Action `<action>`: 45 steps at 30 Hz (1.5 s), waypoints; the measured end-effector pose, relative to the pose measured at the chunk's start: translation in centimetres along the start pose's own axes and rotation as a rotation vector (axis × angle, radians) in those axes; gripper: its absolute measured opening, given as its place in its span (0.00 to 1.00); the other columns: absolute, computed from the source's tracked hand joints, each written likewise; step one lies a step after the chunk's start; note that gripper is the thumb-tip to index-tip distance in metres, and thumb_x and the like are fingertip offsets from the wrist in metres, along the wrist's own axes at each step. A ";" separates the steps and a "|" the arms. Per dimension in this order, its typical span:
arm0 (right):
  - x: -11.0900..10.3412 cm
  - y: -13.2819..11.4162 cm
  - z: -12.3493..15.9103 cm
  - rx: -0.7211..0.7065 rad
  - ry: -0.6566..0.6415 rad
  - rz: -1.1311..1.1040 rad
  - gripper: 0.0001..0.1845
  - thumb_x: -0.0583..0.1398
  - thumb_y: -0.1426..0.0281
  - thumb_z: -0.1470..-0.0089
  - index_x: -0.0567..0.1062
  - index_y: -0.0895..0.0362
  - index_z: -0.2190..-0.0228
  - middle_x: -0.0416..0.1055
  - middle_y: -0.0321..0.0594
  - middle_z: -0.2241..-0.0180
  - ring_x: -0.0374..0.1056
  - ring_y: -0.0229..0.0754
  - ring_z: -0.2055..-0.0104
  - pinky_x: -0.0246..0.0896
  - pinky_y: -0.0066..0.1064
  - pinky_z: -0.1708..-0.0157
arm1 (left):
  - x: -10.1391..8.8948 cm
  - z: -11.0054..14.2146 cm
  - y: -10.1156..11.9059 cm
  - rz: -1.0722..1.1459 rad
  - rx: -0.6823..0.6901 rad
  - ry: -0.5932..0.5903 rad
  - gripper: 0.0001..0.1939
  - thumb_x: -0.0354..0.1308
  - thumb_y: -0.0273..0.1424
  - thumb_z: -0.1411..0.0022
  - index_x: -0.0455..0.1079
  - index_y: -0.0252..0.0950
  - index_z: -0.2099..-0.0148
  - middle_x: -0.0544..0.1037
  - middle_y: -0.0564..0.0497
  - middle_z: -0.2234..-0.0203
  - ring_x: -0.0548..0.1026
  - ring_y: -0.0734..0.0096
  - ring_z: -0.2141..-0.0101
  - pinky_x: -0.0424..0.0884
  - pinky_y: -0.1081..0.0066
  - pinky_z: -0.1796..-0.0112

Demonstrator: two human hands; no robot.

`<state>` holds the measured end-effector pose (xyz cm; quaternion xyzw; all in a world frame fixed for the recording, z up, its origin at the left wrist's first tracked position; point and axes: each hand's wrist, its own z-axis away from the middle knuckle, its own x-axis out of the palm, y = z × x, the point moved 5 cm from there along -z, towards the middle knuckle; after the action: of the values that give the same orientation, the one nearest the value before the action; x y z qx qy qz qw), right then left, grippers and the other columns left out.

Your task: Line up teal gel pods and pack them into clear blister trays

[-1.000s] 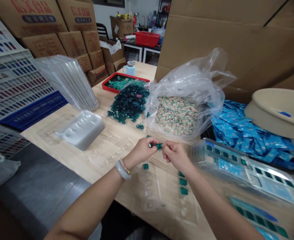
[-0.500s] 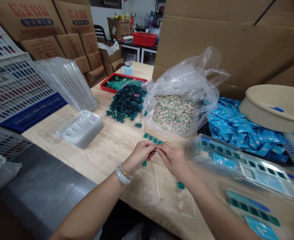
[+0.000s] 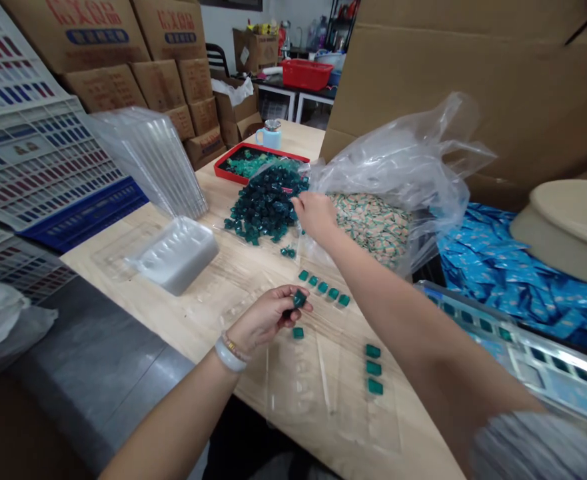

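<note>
Between the thumb and fingers of my left hand (image 3: 268, 313) is a small dark green piece (image 3: 300, 299); its kind is unclear. Below that hand, a clear plastic tray (image 3: 298, 393) bears one green square piece (image 3: 298, 333). More green squares stand in a row (image 3: 323, 287) beyond the hand, and 3 others (image 3: 374, 367) in a clear tray to the right. My right hand (image 3: 317, 215) reaches far forward, fingers pinched together, at the right edge of a heap of dark green pieces (image 3: 260, 203). What its fingertips hold is hidden.
A clear plastic bag (image 3: 398, 153) holds many small pink-and-green packets (image 3: 373, 223). On the left stand nested clear trays (image 3: 168, 257) and a taller stack (image 3: 146, 160). Farther back are a red tray (image 3: 226, 175) and a blue mug (image 3: 272, 137). Blue packets (image 3: 478, 247) and a beige basin (image 3: 563, 220) lie right.
My hands were together over the trays; now they are apart. The right has moved forward to the heap's edge, while the left stays near the tray with a green piece. The view has shifted slightly.
</note>
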<state>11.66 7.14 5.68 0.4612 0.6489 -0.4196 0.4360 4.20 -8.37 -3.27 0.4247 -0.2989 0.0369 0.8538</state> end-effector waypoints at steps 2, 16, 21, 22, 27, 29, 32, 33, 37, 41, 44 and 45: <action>0.2 -0.5 -2.1 -0.042 -0.004 -0.031 0.16 0.50 0.74 0.49 0.65 0.57 0.57 0.67 0.44 0.62 0.64 0.42 0.65 0.54 0.29 0.70 | -0.6 0.0 0.0 0.008 0.024 0.047 0.12 0.57 0.27 0.55 0.61 0.34 0.65 0.71 0.52 0.76 0.58 0.87 0.85 0.47 0.82 0.83; -4.9 8.7 29.9 0.161 -0.124 -0.666 0.10 0.54 0.69 0.49 0.70 0.56 0.64 0.66 0.39 0.72 0.63 0.37 0.70 0.59 0.29 0.71 | 11.2 0.1 -10.7 -0.079 -0.245 -0.423 0.11 0.57 0.34 0.53 0.63 0.31 0.69 0.58 0.59 0.85 0.52 0.86 0.85 0.43 0.78 0.82; -4.8 9.6 32.2 0.211 -0.117 -0.760 0.05 0.55 0.69 0.49 0.69 0.57 0.72 0.62 0.37 0.75 0.60 0.35 0.73 0.58 0.28 0.73 | 12.2 1.0 -12.0 -0.165 -0.324 -0.456 0.12 0.59 0.32 0.55 0.63 0.31 0.69 0.59 0.59 0.83 0.54 0.86 0.83 0.45 0.78 0.81; -4.5 9.6 32.4 0.220 -0.115 -0.786 0.06 0.54 0.69 0.49 0.69 0.57 0.73 0.62 0.36 0.75 0.60 0.35 0.73 0.58 0.28 0.73 | 12.0 1.1 -11.9 -0.179 -0.313 -0.441 0.12 0.59 0.32 0.55 0.62 0.31 0.69 0.59 0.59 0.83 0.54 0.86 0.83 0.45 0.78 0.81; -3.1 9.7 33.0 0.292 -0.140 -0.966 0.08 0.55 0.67 0.50 0.67 0.56 0.65 0.65 0.38 0.70 0.63 0.37 0.68 0.61 0.30 0.68 | 11.3 0.8 -11.2 -0.215 -0.171 -0.335 0.11 0.59 0.33 0.54 0.61 0.32 0.72 0.59 0.60 0.85 0.52 0.86 0.85 0.45 0.78 0.82; -2.8 9.6 33.1 0.308 -0.153 -1.005 0.11 0.55 0.66 0.50 0.67 0.55 0.63 0.66 0.39 0.68 0.64 0.38 0.66 0.62 0.31 0.67 | 11.4 0.7 -10.9 -0.255 -0.075 -0.313 0.11 0.58 0.34 0.54 0.61 0.32 0.72 0.59 0.60 0.85 0.52 0.86 0.85 0.46 0.78 0.82; -2.8 9.5 33.2 0.336 -0.139 -1.050 0.12 0.55 0.66 0.50 0.67 0.55 0.62 0.67 0.39 0.69 0.64 0.37 0.70 0.62 0.30 0.71 | 11.6 0.7 -10.7 -0.413 0.050 -0.290 0.11 0.55 0.36 0.50 0.62 0.32 0.74 0.58 0.59 0.85 0.53 0.84 0.84 0.48 0.78 0.81; -2.9 9.4 33.3 0.346 -0.127 -1.058 0.12 0.55 0.66 0.50 0.67 0.56 0.62 0.67 0.39 0.70 0.63 0.36 0.72 0.62 0.29 0.73 | 11.6 0.7 -10.6 -0.489 0.089 -0.282 0.11 0.53 0.35 0.48 0.63 0.32 0.75 0.58 0.59 0.86 0.54 0.83 0.83 0.49 0.78 0.81; -3.4 9.9 34.0 0.324 -0.078 -0.883 0.11 0.52 0.66 0.48 0.69 0.56 0.63 0.67 0.39 0.73 0.63 0.35 0.75 0.61 0.29 0.75 | 10.8 1.3 -9.6 -0.798 0.261 -0.236 0.10 0.49 0.32 0.45 0.68 0.33 0.72 0.69 0.53 0.80 0.65 0.76 0.75 0.60 0.76 0.72; -2.5 10.6 34.9 0.214 -0.123 -0.550 0.11 0.51 0.69 0.48 0.70 0.56 0.64 0.67 0.41 0.71 0.64 0.39 0.70 0.62 0.31 0.70 | 8.0 2.6 -8.3 -1.080 0.419 -0.082 0.08 0.50 0.29 0.45 0.70 0.36 0.65 0.73 0.49 0.70 0.68 0.69 0.67 0.62 0.71 0.63; -0.3 10.4 35.2 0.127 -0.251 -0.459 0.12 0.50 0.72 0.47 0.70 0.57 0.64 0.67 0.43 0.69 0.65 0.40 0.67 0.63 0.32 0.67 | 7.1 3.4 -9.5 -1.273 0.404 -0.148 0.08 0.50 0.29 0.45 0.69 0.36 0.64 0.71 0.49 0.69 0.68 0.69 0.67 0.63 0.71 0.63; 0.5 10.2 35.2 0.106 -0.283 -0.434 0.12 0.50 0.72 0.47 0.70 0.58 0.63 0.67 0.43 0.69 0.65 0.40 0.67 0.63 0.32 0.66 | 7.3 3.5 -10.1 -1.336 0.408 -0.184 0.09 0.50 0.29 0.45 0.69 0.36 0.63 0.70 0.49 0.68 0.67 0.69 0.66 0.62 0.71 0.63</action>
<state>27.74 -23.84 -5.66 0.2703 0.6421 -0.5971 0.3976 11.69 -18.84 -4.82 0.6704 -0.0324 -0.4759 0.5683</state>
